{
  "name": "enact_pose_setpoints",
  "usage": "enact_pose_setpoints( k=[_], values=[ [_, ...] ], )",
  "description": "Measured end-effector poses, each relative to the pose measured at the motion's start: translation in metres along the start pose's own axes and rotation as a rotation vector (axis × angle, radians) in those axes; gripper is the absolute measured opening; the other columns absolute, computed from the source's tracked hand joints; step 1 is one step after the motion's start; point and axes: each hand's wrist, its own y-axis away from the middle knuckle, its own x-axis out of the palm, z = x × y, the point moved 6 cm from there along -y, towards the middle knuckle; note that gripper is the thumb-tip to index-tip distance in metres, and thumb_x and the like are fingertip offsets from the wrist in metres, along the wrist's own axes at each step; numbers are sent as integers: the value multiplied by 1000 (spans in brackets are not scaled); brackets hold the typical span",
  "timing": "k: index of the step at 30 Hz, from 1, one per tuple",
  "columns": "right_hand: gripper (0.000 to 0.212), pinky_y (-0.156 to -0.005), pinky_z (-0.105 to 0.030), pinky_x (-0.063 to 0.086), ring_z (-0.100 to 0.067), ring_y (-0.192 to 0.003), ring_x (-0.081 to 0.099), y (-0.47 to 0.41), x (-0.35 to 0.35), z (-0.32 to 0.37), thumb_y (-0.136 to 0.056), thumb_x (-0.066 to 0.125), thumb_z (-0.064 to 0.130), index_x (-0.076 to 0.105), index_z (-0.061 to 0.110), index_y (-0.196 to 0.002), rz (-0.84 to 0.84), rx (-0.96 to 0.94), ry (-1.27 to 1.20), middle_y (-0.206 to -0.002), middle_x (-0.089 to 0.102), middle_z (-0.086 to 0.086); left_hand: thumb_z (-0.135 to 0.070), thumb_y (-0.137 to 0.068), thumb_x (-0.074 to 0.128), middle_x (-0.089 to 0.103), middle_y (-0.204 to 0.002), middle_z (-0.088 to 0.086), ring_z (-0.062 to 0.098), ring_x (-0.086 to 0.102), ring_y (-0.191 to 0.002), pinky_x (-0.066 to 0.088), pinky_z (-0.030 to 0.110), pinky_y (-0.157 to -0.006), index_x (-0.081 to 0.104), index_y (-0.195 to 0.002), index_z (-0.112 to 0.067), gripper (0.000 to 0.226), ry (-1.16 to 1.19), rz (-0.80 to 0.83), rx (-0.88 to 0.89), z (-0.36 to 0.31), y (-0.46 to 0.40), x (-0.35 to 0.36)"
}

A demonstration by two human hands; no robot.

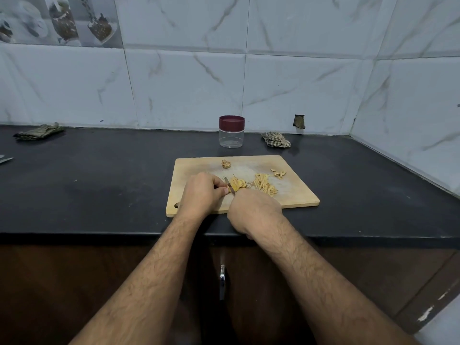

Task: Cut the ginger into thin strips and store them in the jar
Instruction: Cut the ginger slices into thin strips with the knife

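Right hand grips knife, left hand curled on ginger slices; strips at 3 o'clock; jar at 12, lidded, unfilled.

Your left hand and right hand meet at the knife over ginger slices on the cutting board; cut strips lie just right. The lidded jar stands behind on the table.

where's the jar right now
In the head view the jar, maroon lid on, stands on the black counter by the wall, just behind the cutting board, left of a checked cloth.
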Motion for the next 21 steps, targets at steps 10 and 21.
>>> enact_pose_setpoints(
  k=[10, 21],
  values=[
    [26, -84, -37, 53, -26, -93, 61, -3, -1, 0, -93, 49, 8, 60, 10, -117, -11, -27, 2, -101, 63, -8, -22, -87, 74, 75, -105, -4, 11, 64, -97, 46, 23, -82, 79, -95, -18, 10, -4, 5, 5, 0, 0, 0],
    [39, -83, -36, 57, -23, -93, 65, -10, -1, 7, -96, 48, 9, 55, 16, -134, 32, -19, -4, -114, 65, -6, -18, -86, 74, 75, -102, -4, 11, 65, -97, 47, 24, -83, 79, -94, -16, 9, 8, -3, 6, 0, -2, 0]
  ],
)
